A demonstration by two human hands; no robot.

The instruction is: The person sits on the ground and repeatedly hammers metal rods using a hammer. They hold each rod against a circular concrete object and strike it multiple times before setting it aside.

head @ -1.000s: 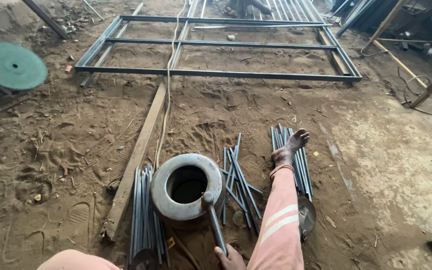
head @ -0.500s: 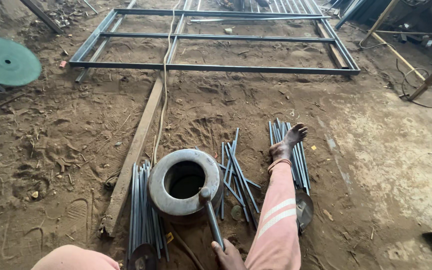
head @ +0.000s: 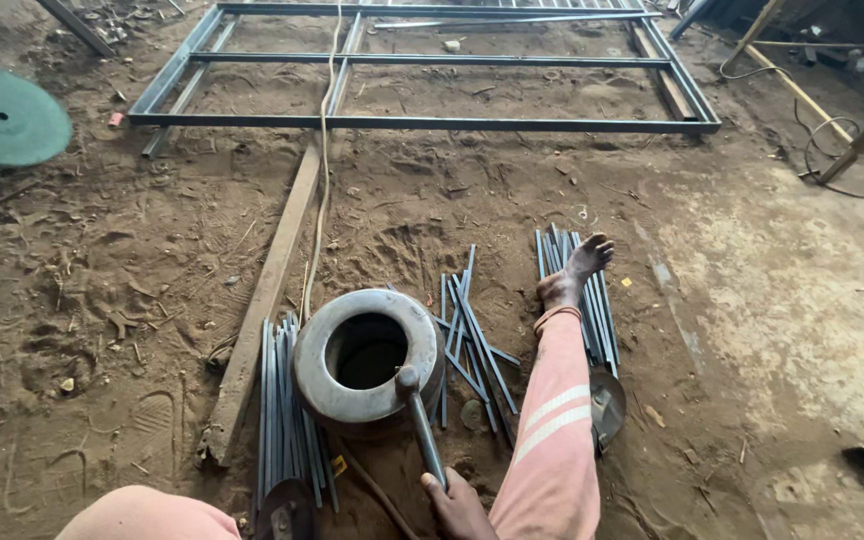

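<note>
Hammer (head: 422,430): head rests on the near rim of the steel ring (head: 320,385), which stands on the dirt floor (head: 102,290) among loose rods (head: 472,335). Right hand (head: 457,505) has its fingers wrapped tight round the handle end. Left hand unseen. Looks like hammering at the rim; a blow needs the head lifted clear.

Head view, steeply down, near ground (head: 132,260)

metal ring (head: 367,352): dull, scuffed | rods (head: 472,330): matt metal | ground (head: 102,290): rough dirt
</note>
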